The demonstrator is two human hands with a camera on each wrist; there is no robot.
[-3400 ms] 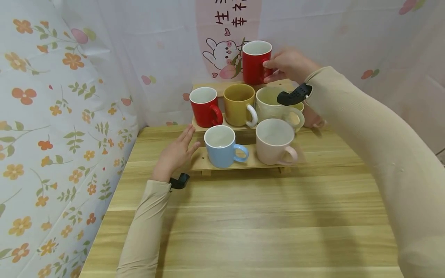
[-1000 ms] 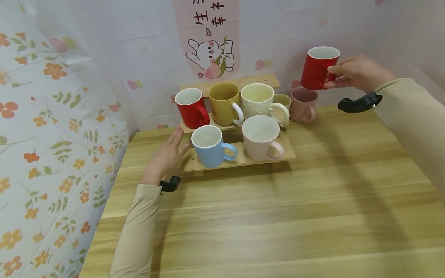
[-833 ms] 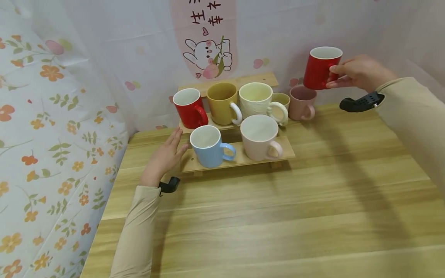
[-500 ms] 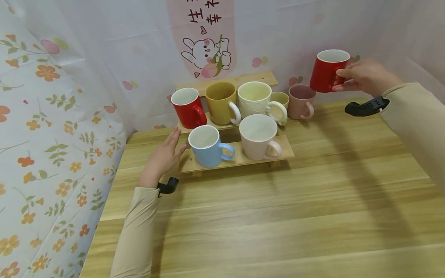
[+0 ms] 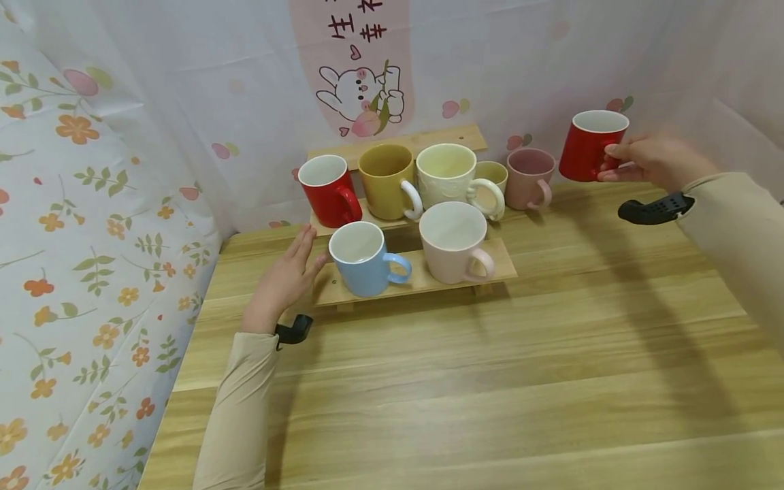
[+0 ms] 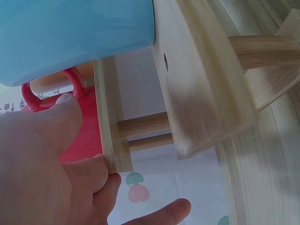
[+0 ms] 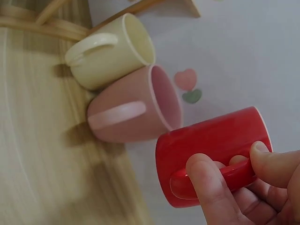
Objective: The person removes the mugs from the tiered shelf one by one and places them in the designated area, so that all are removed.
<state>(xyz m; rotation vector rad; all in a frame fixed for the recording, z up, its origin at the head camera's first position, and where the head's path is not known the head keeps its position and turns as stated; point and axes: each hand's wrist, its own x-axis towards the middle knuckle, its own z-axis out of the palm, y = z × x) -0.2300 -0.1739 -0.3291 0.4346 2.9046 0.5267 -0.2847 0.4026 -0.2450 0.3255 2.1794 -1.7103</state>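
My right hand [image 5: 667,160] pinches the handle of a red mug [image 5: 584,153] with a white inside. The mug is held upright, clear of the table, right of the rack. In the right wrist view, thumb and fingers close on its handle [image 7: 236,173]. My left hand [image 5: 282,282] touches the left end of a tiered wooden rack [image 6: 110,140], fingers mostly straight at the middle shelf. Close by are another red mug [image 5: 327,194] on that shelf and a light blue mug [image 5: 361,265] on the front shelf.
The rack also holds a mustard mug [image 5: 386,184], a cream mug [image 5: 444,180] and a pale pink mug [image 5: 450,248]. On the table at its right stand a small yellowish mug [image 5: 493,173] and a dusty pink mug [image 5: 525,184]. A printed curtain [image 5: 245,88] hangs behind.
My right hand has carried the red mug from above the rack's top shelf to the right, then lowered it beside the dusty pink mug. My left hand has stayed at the rack.
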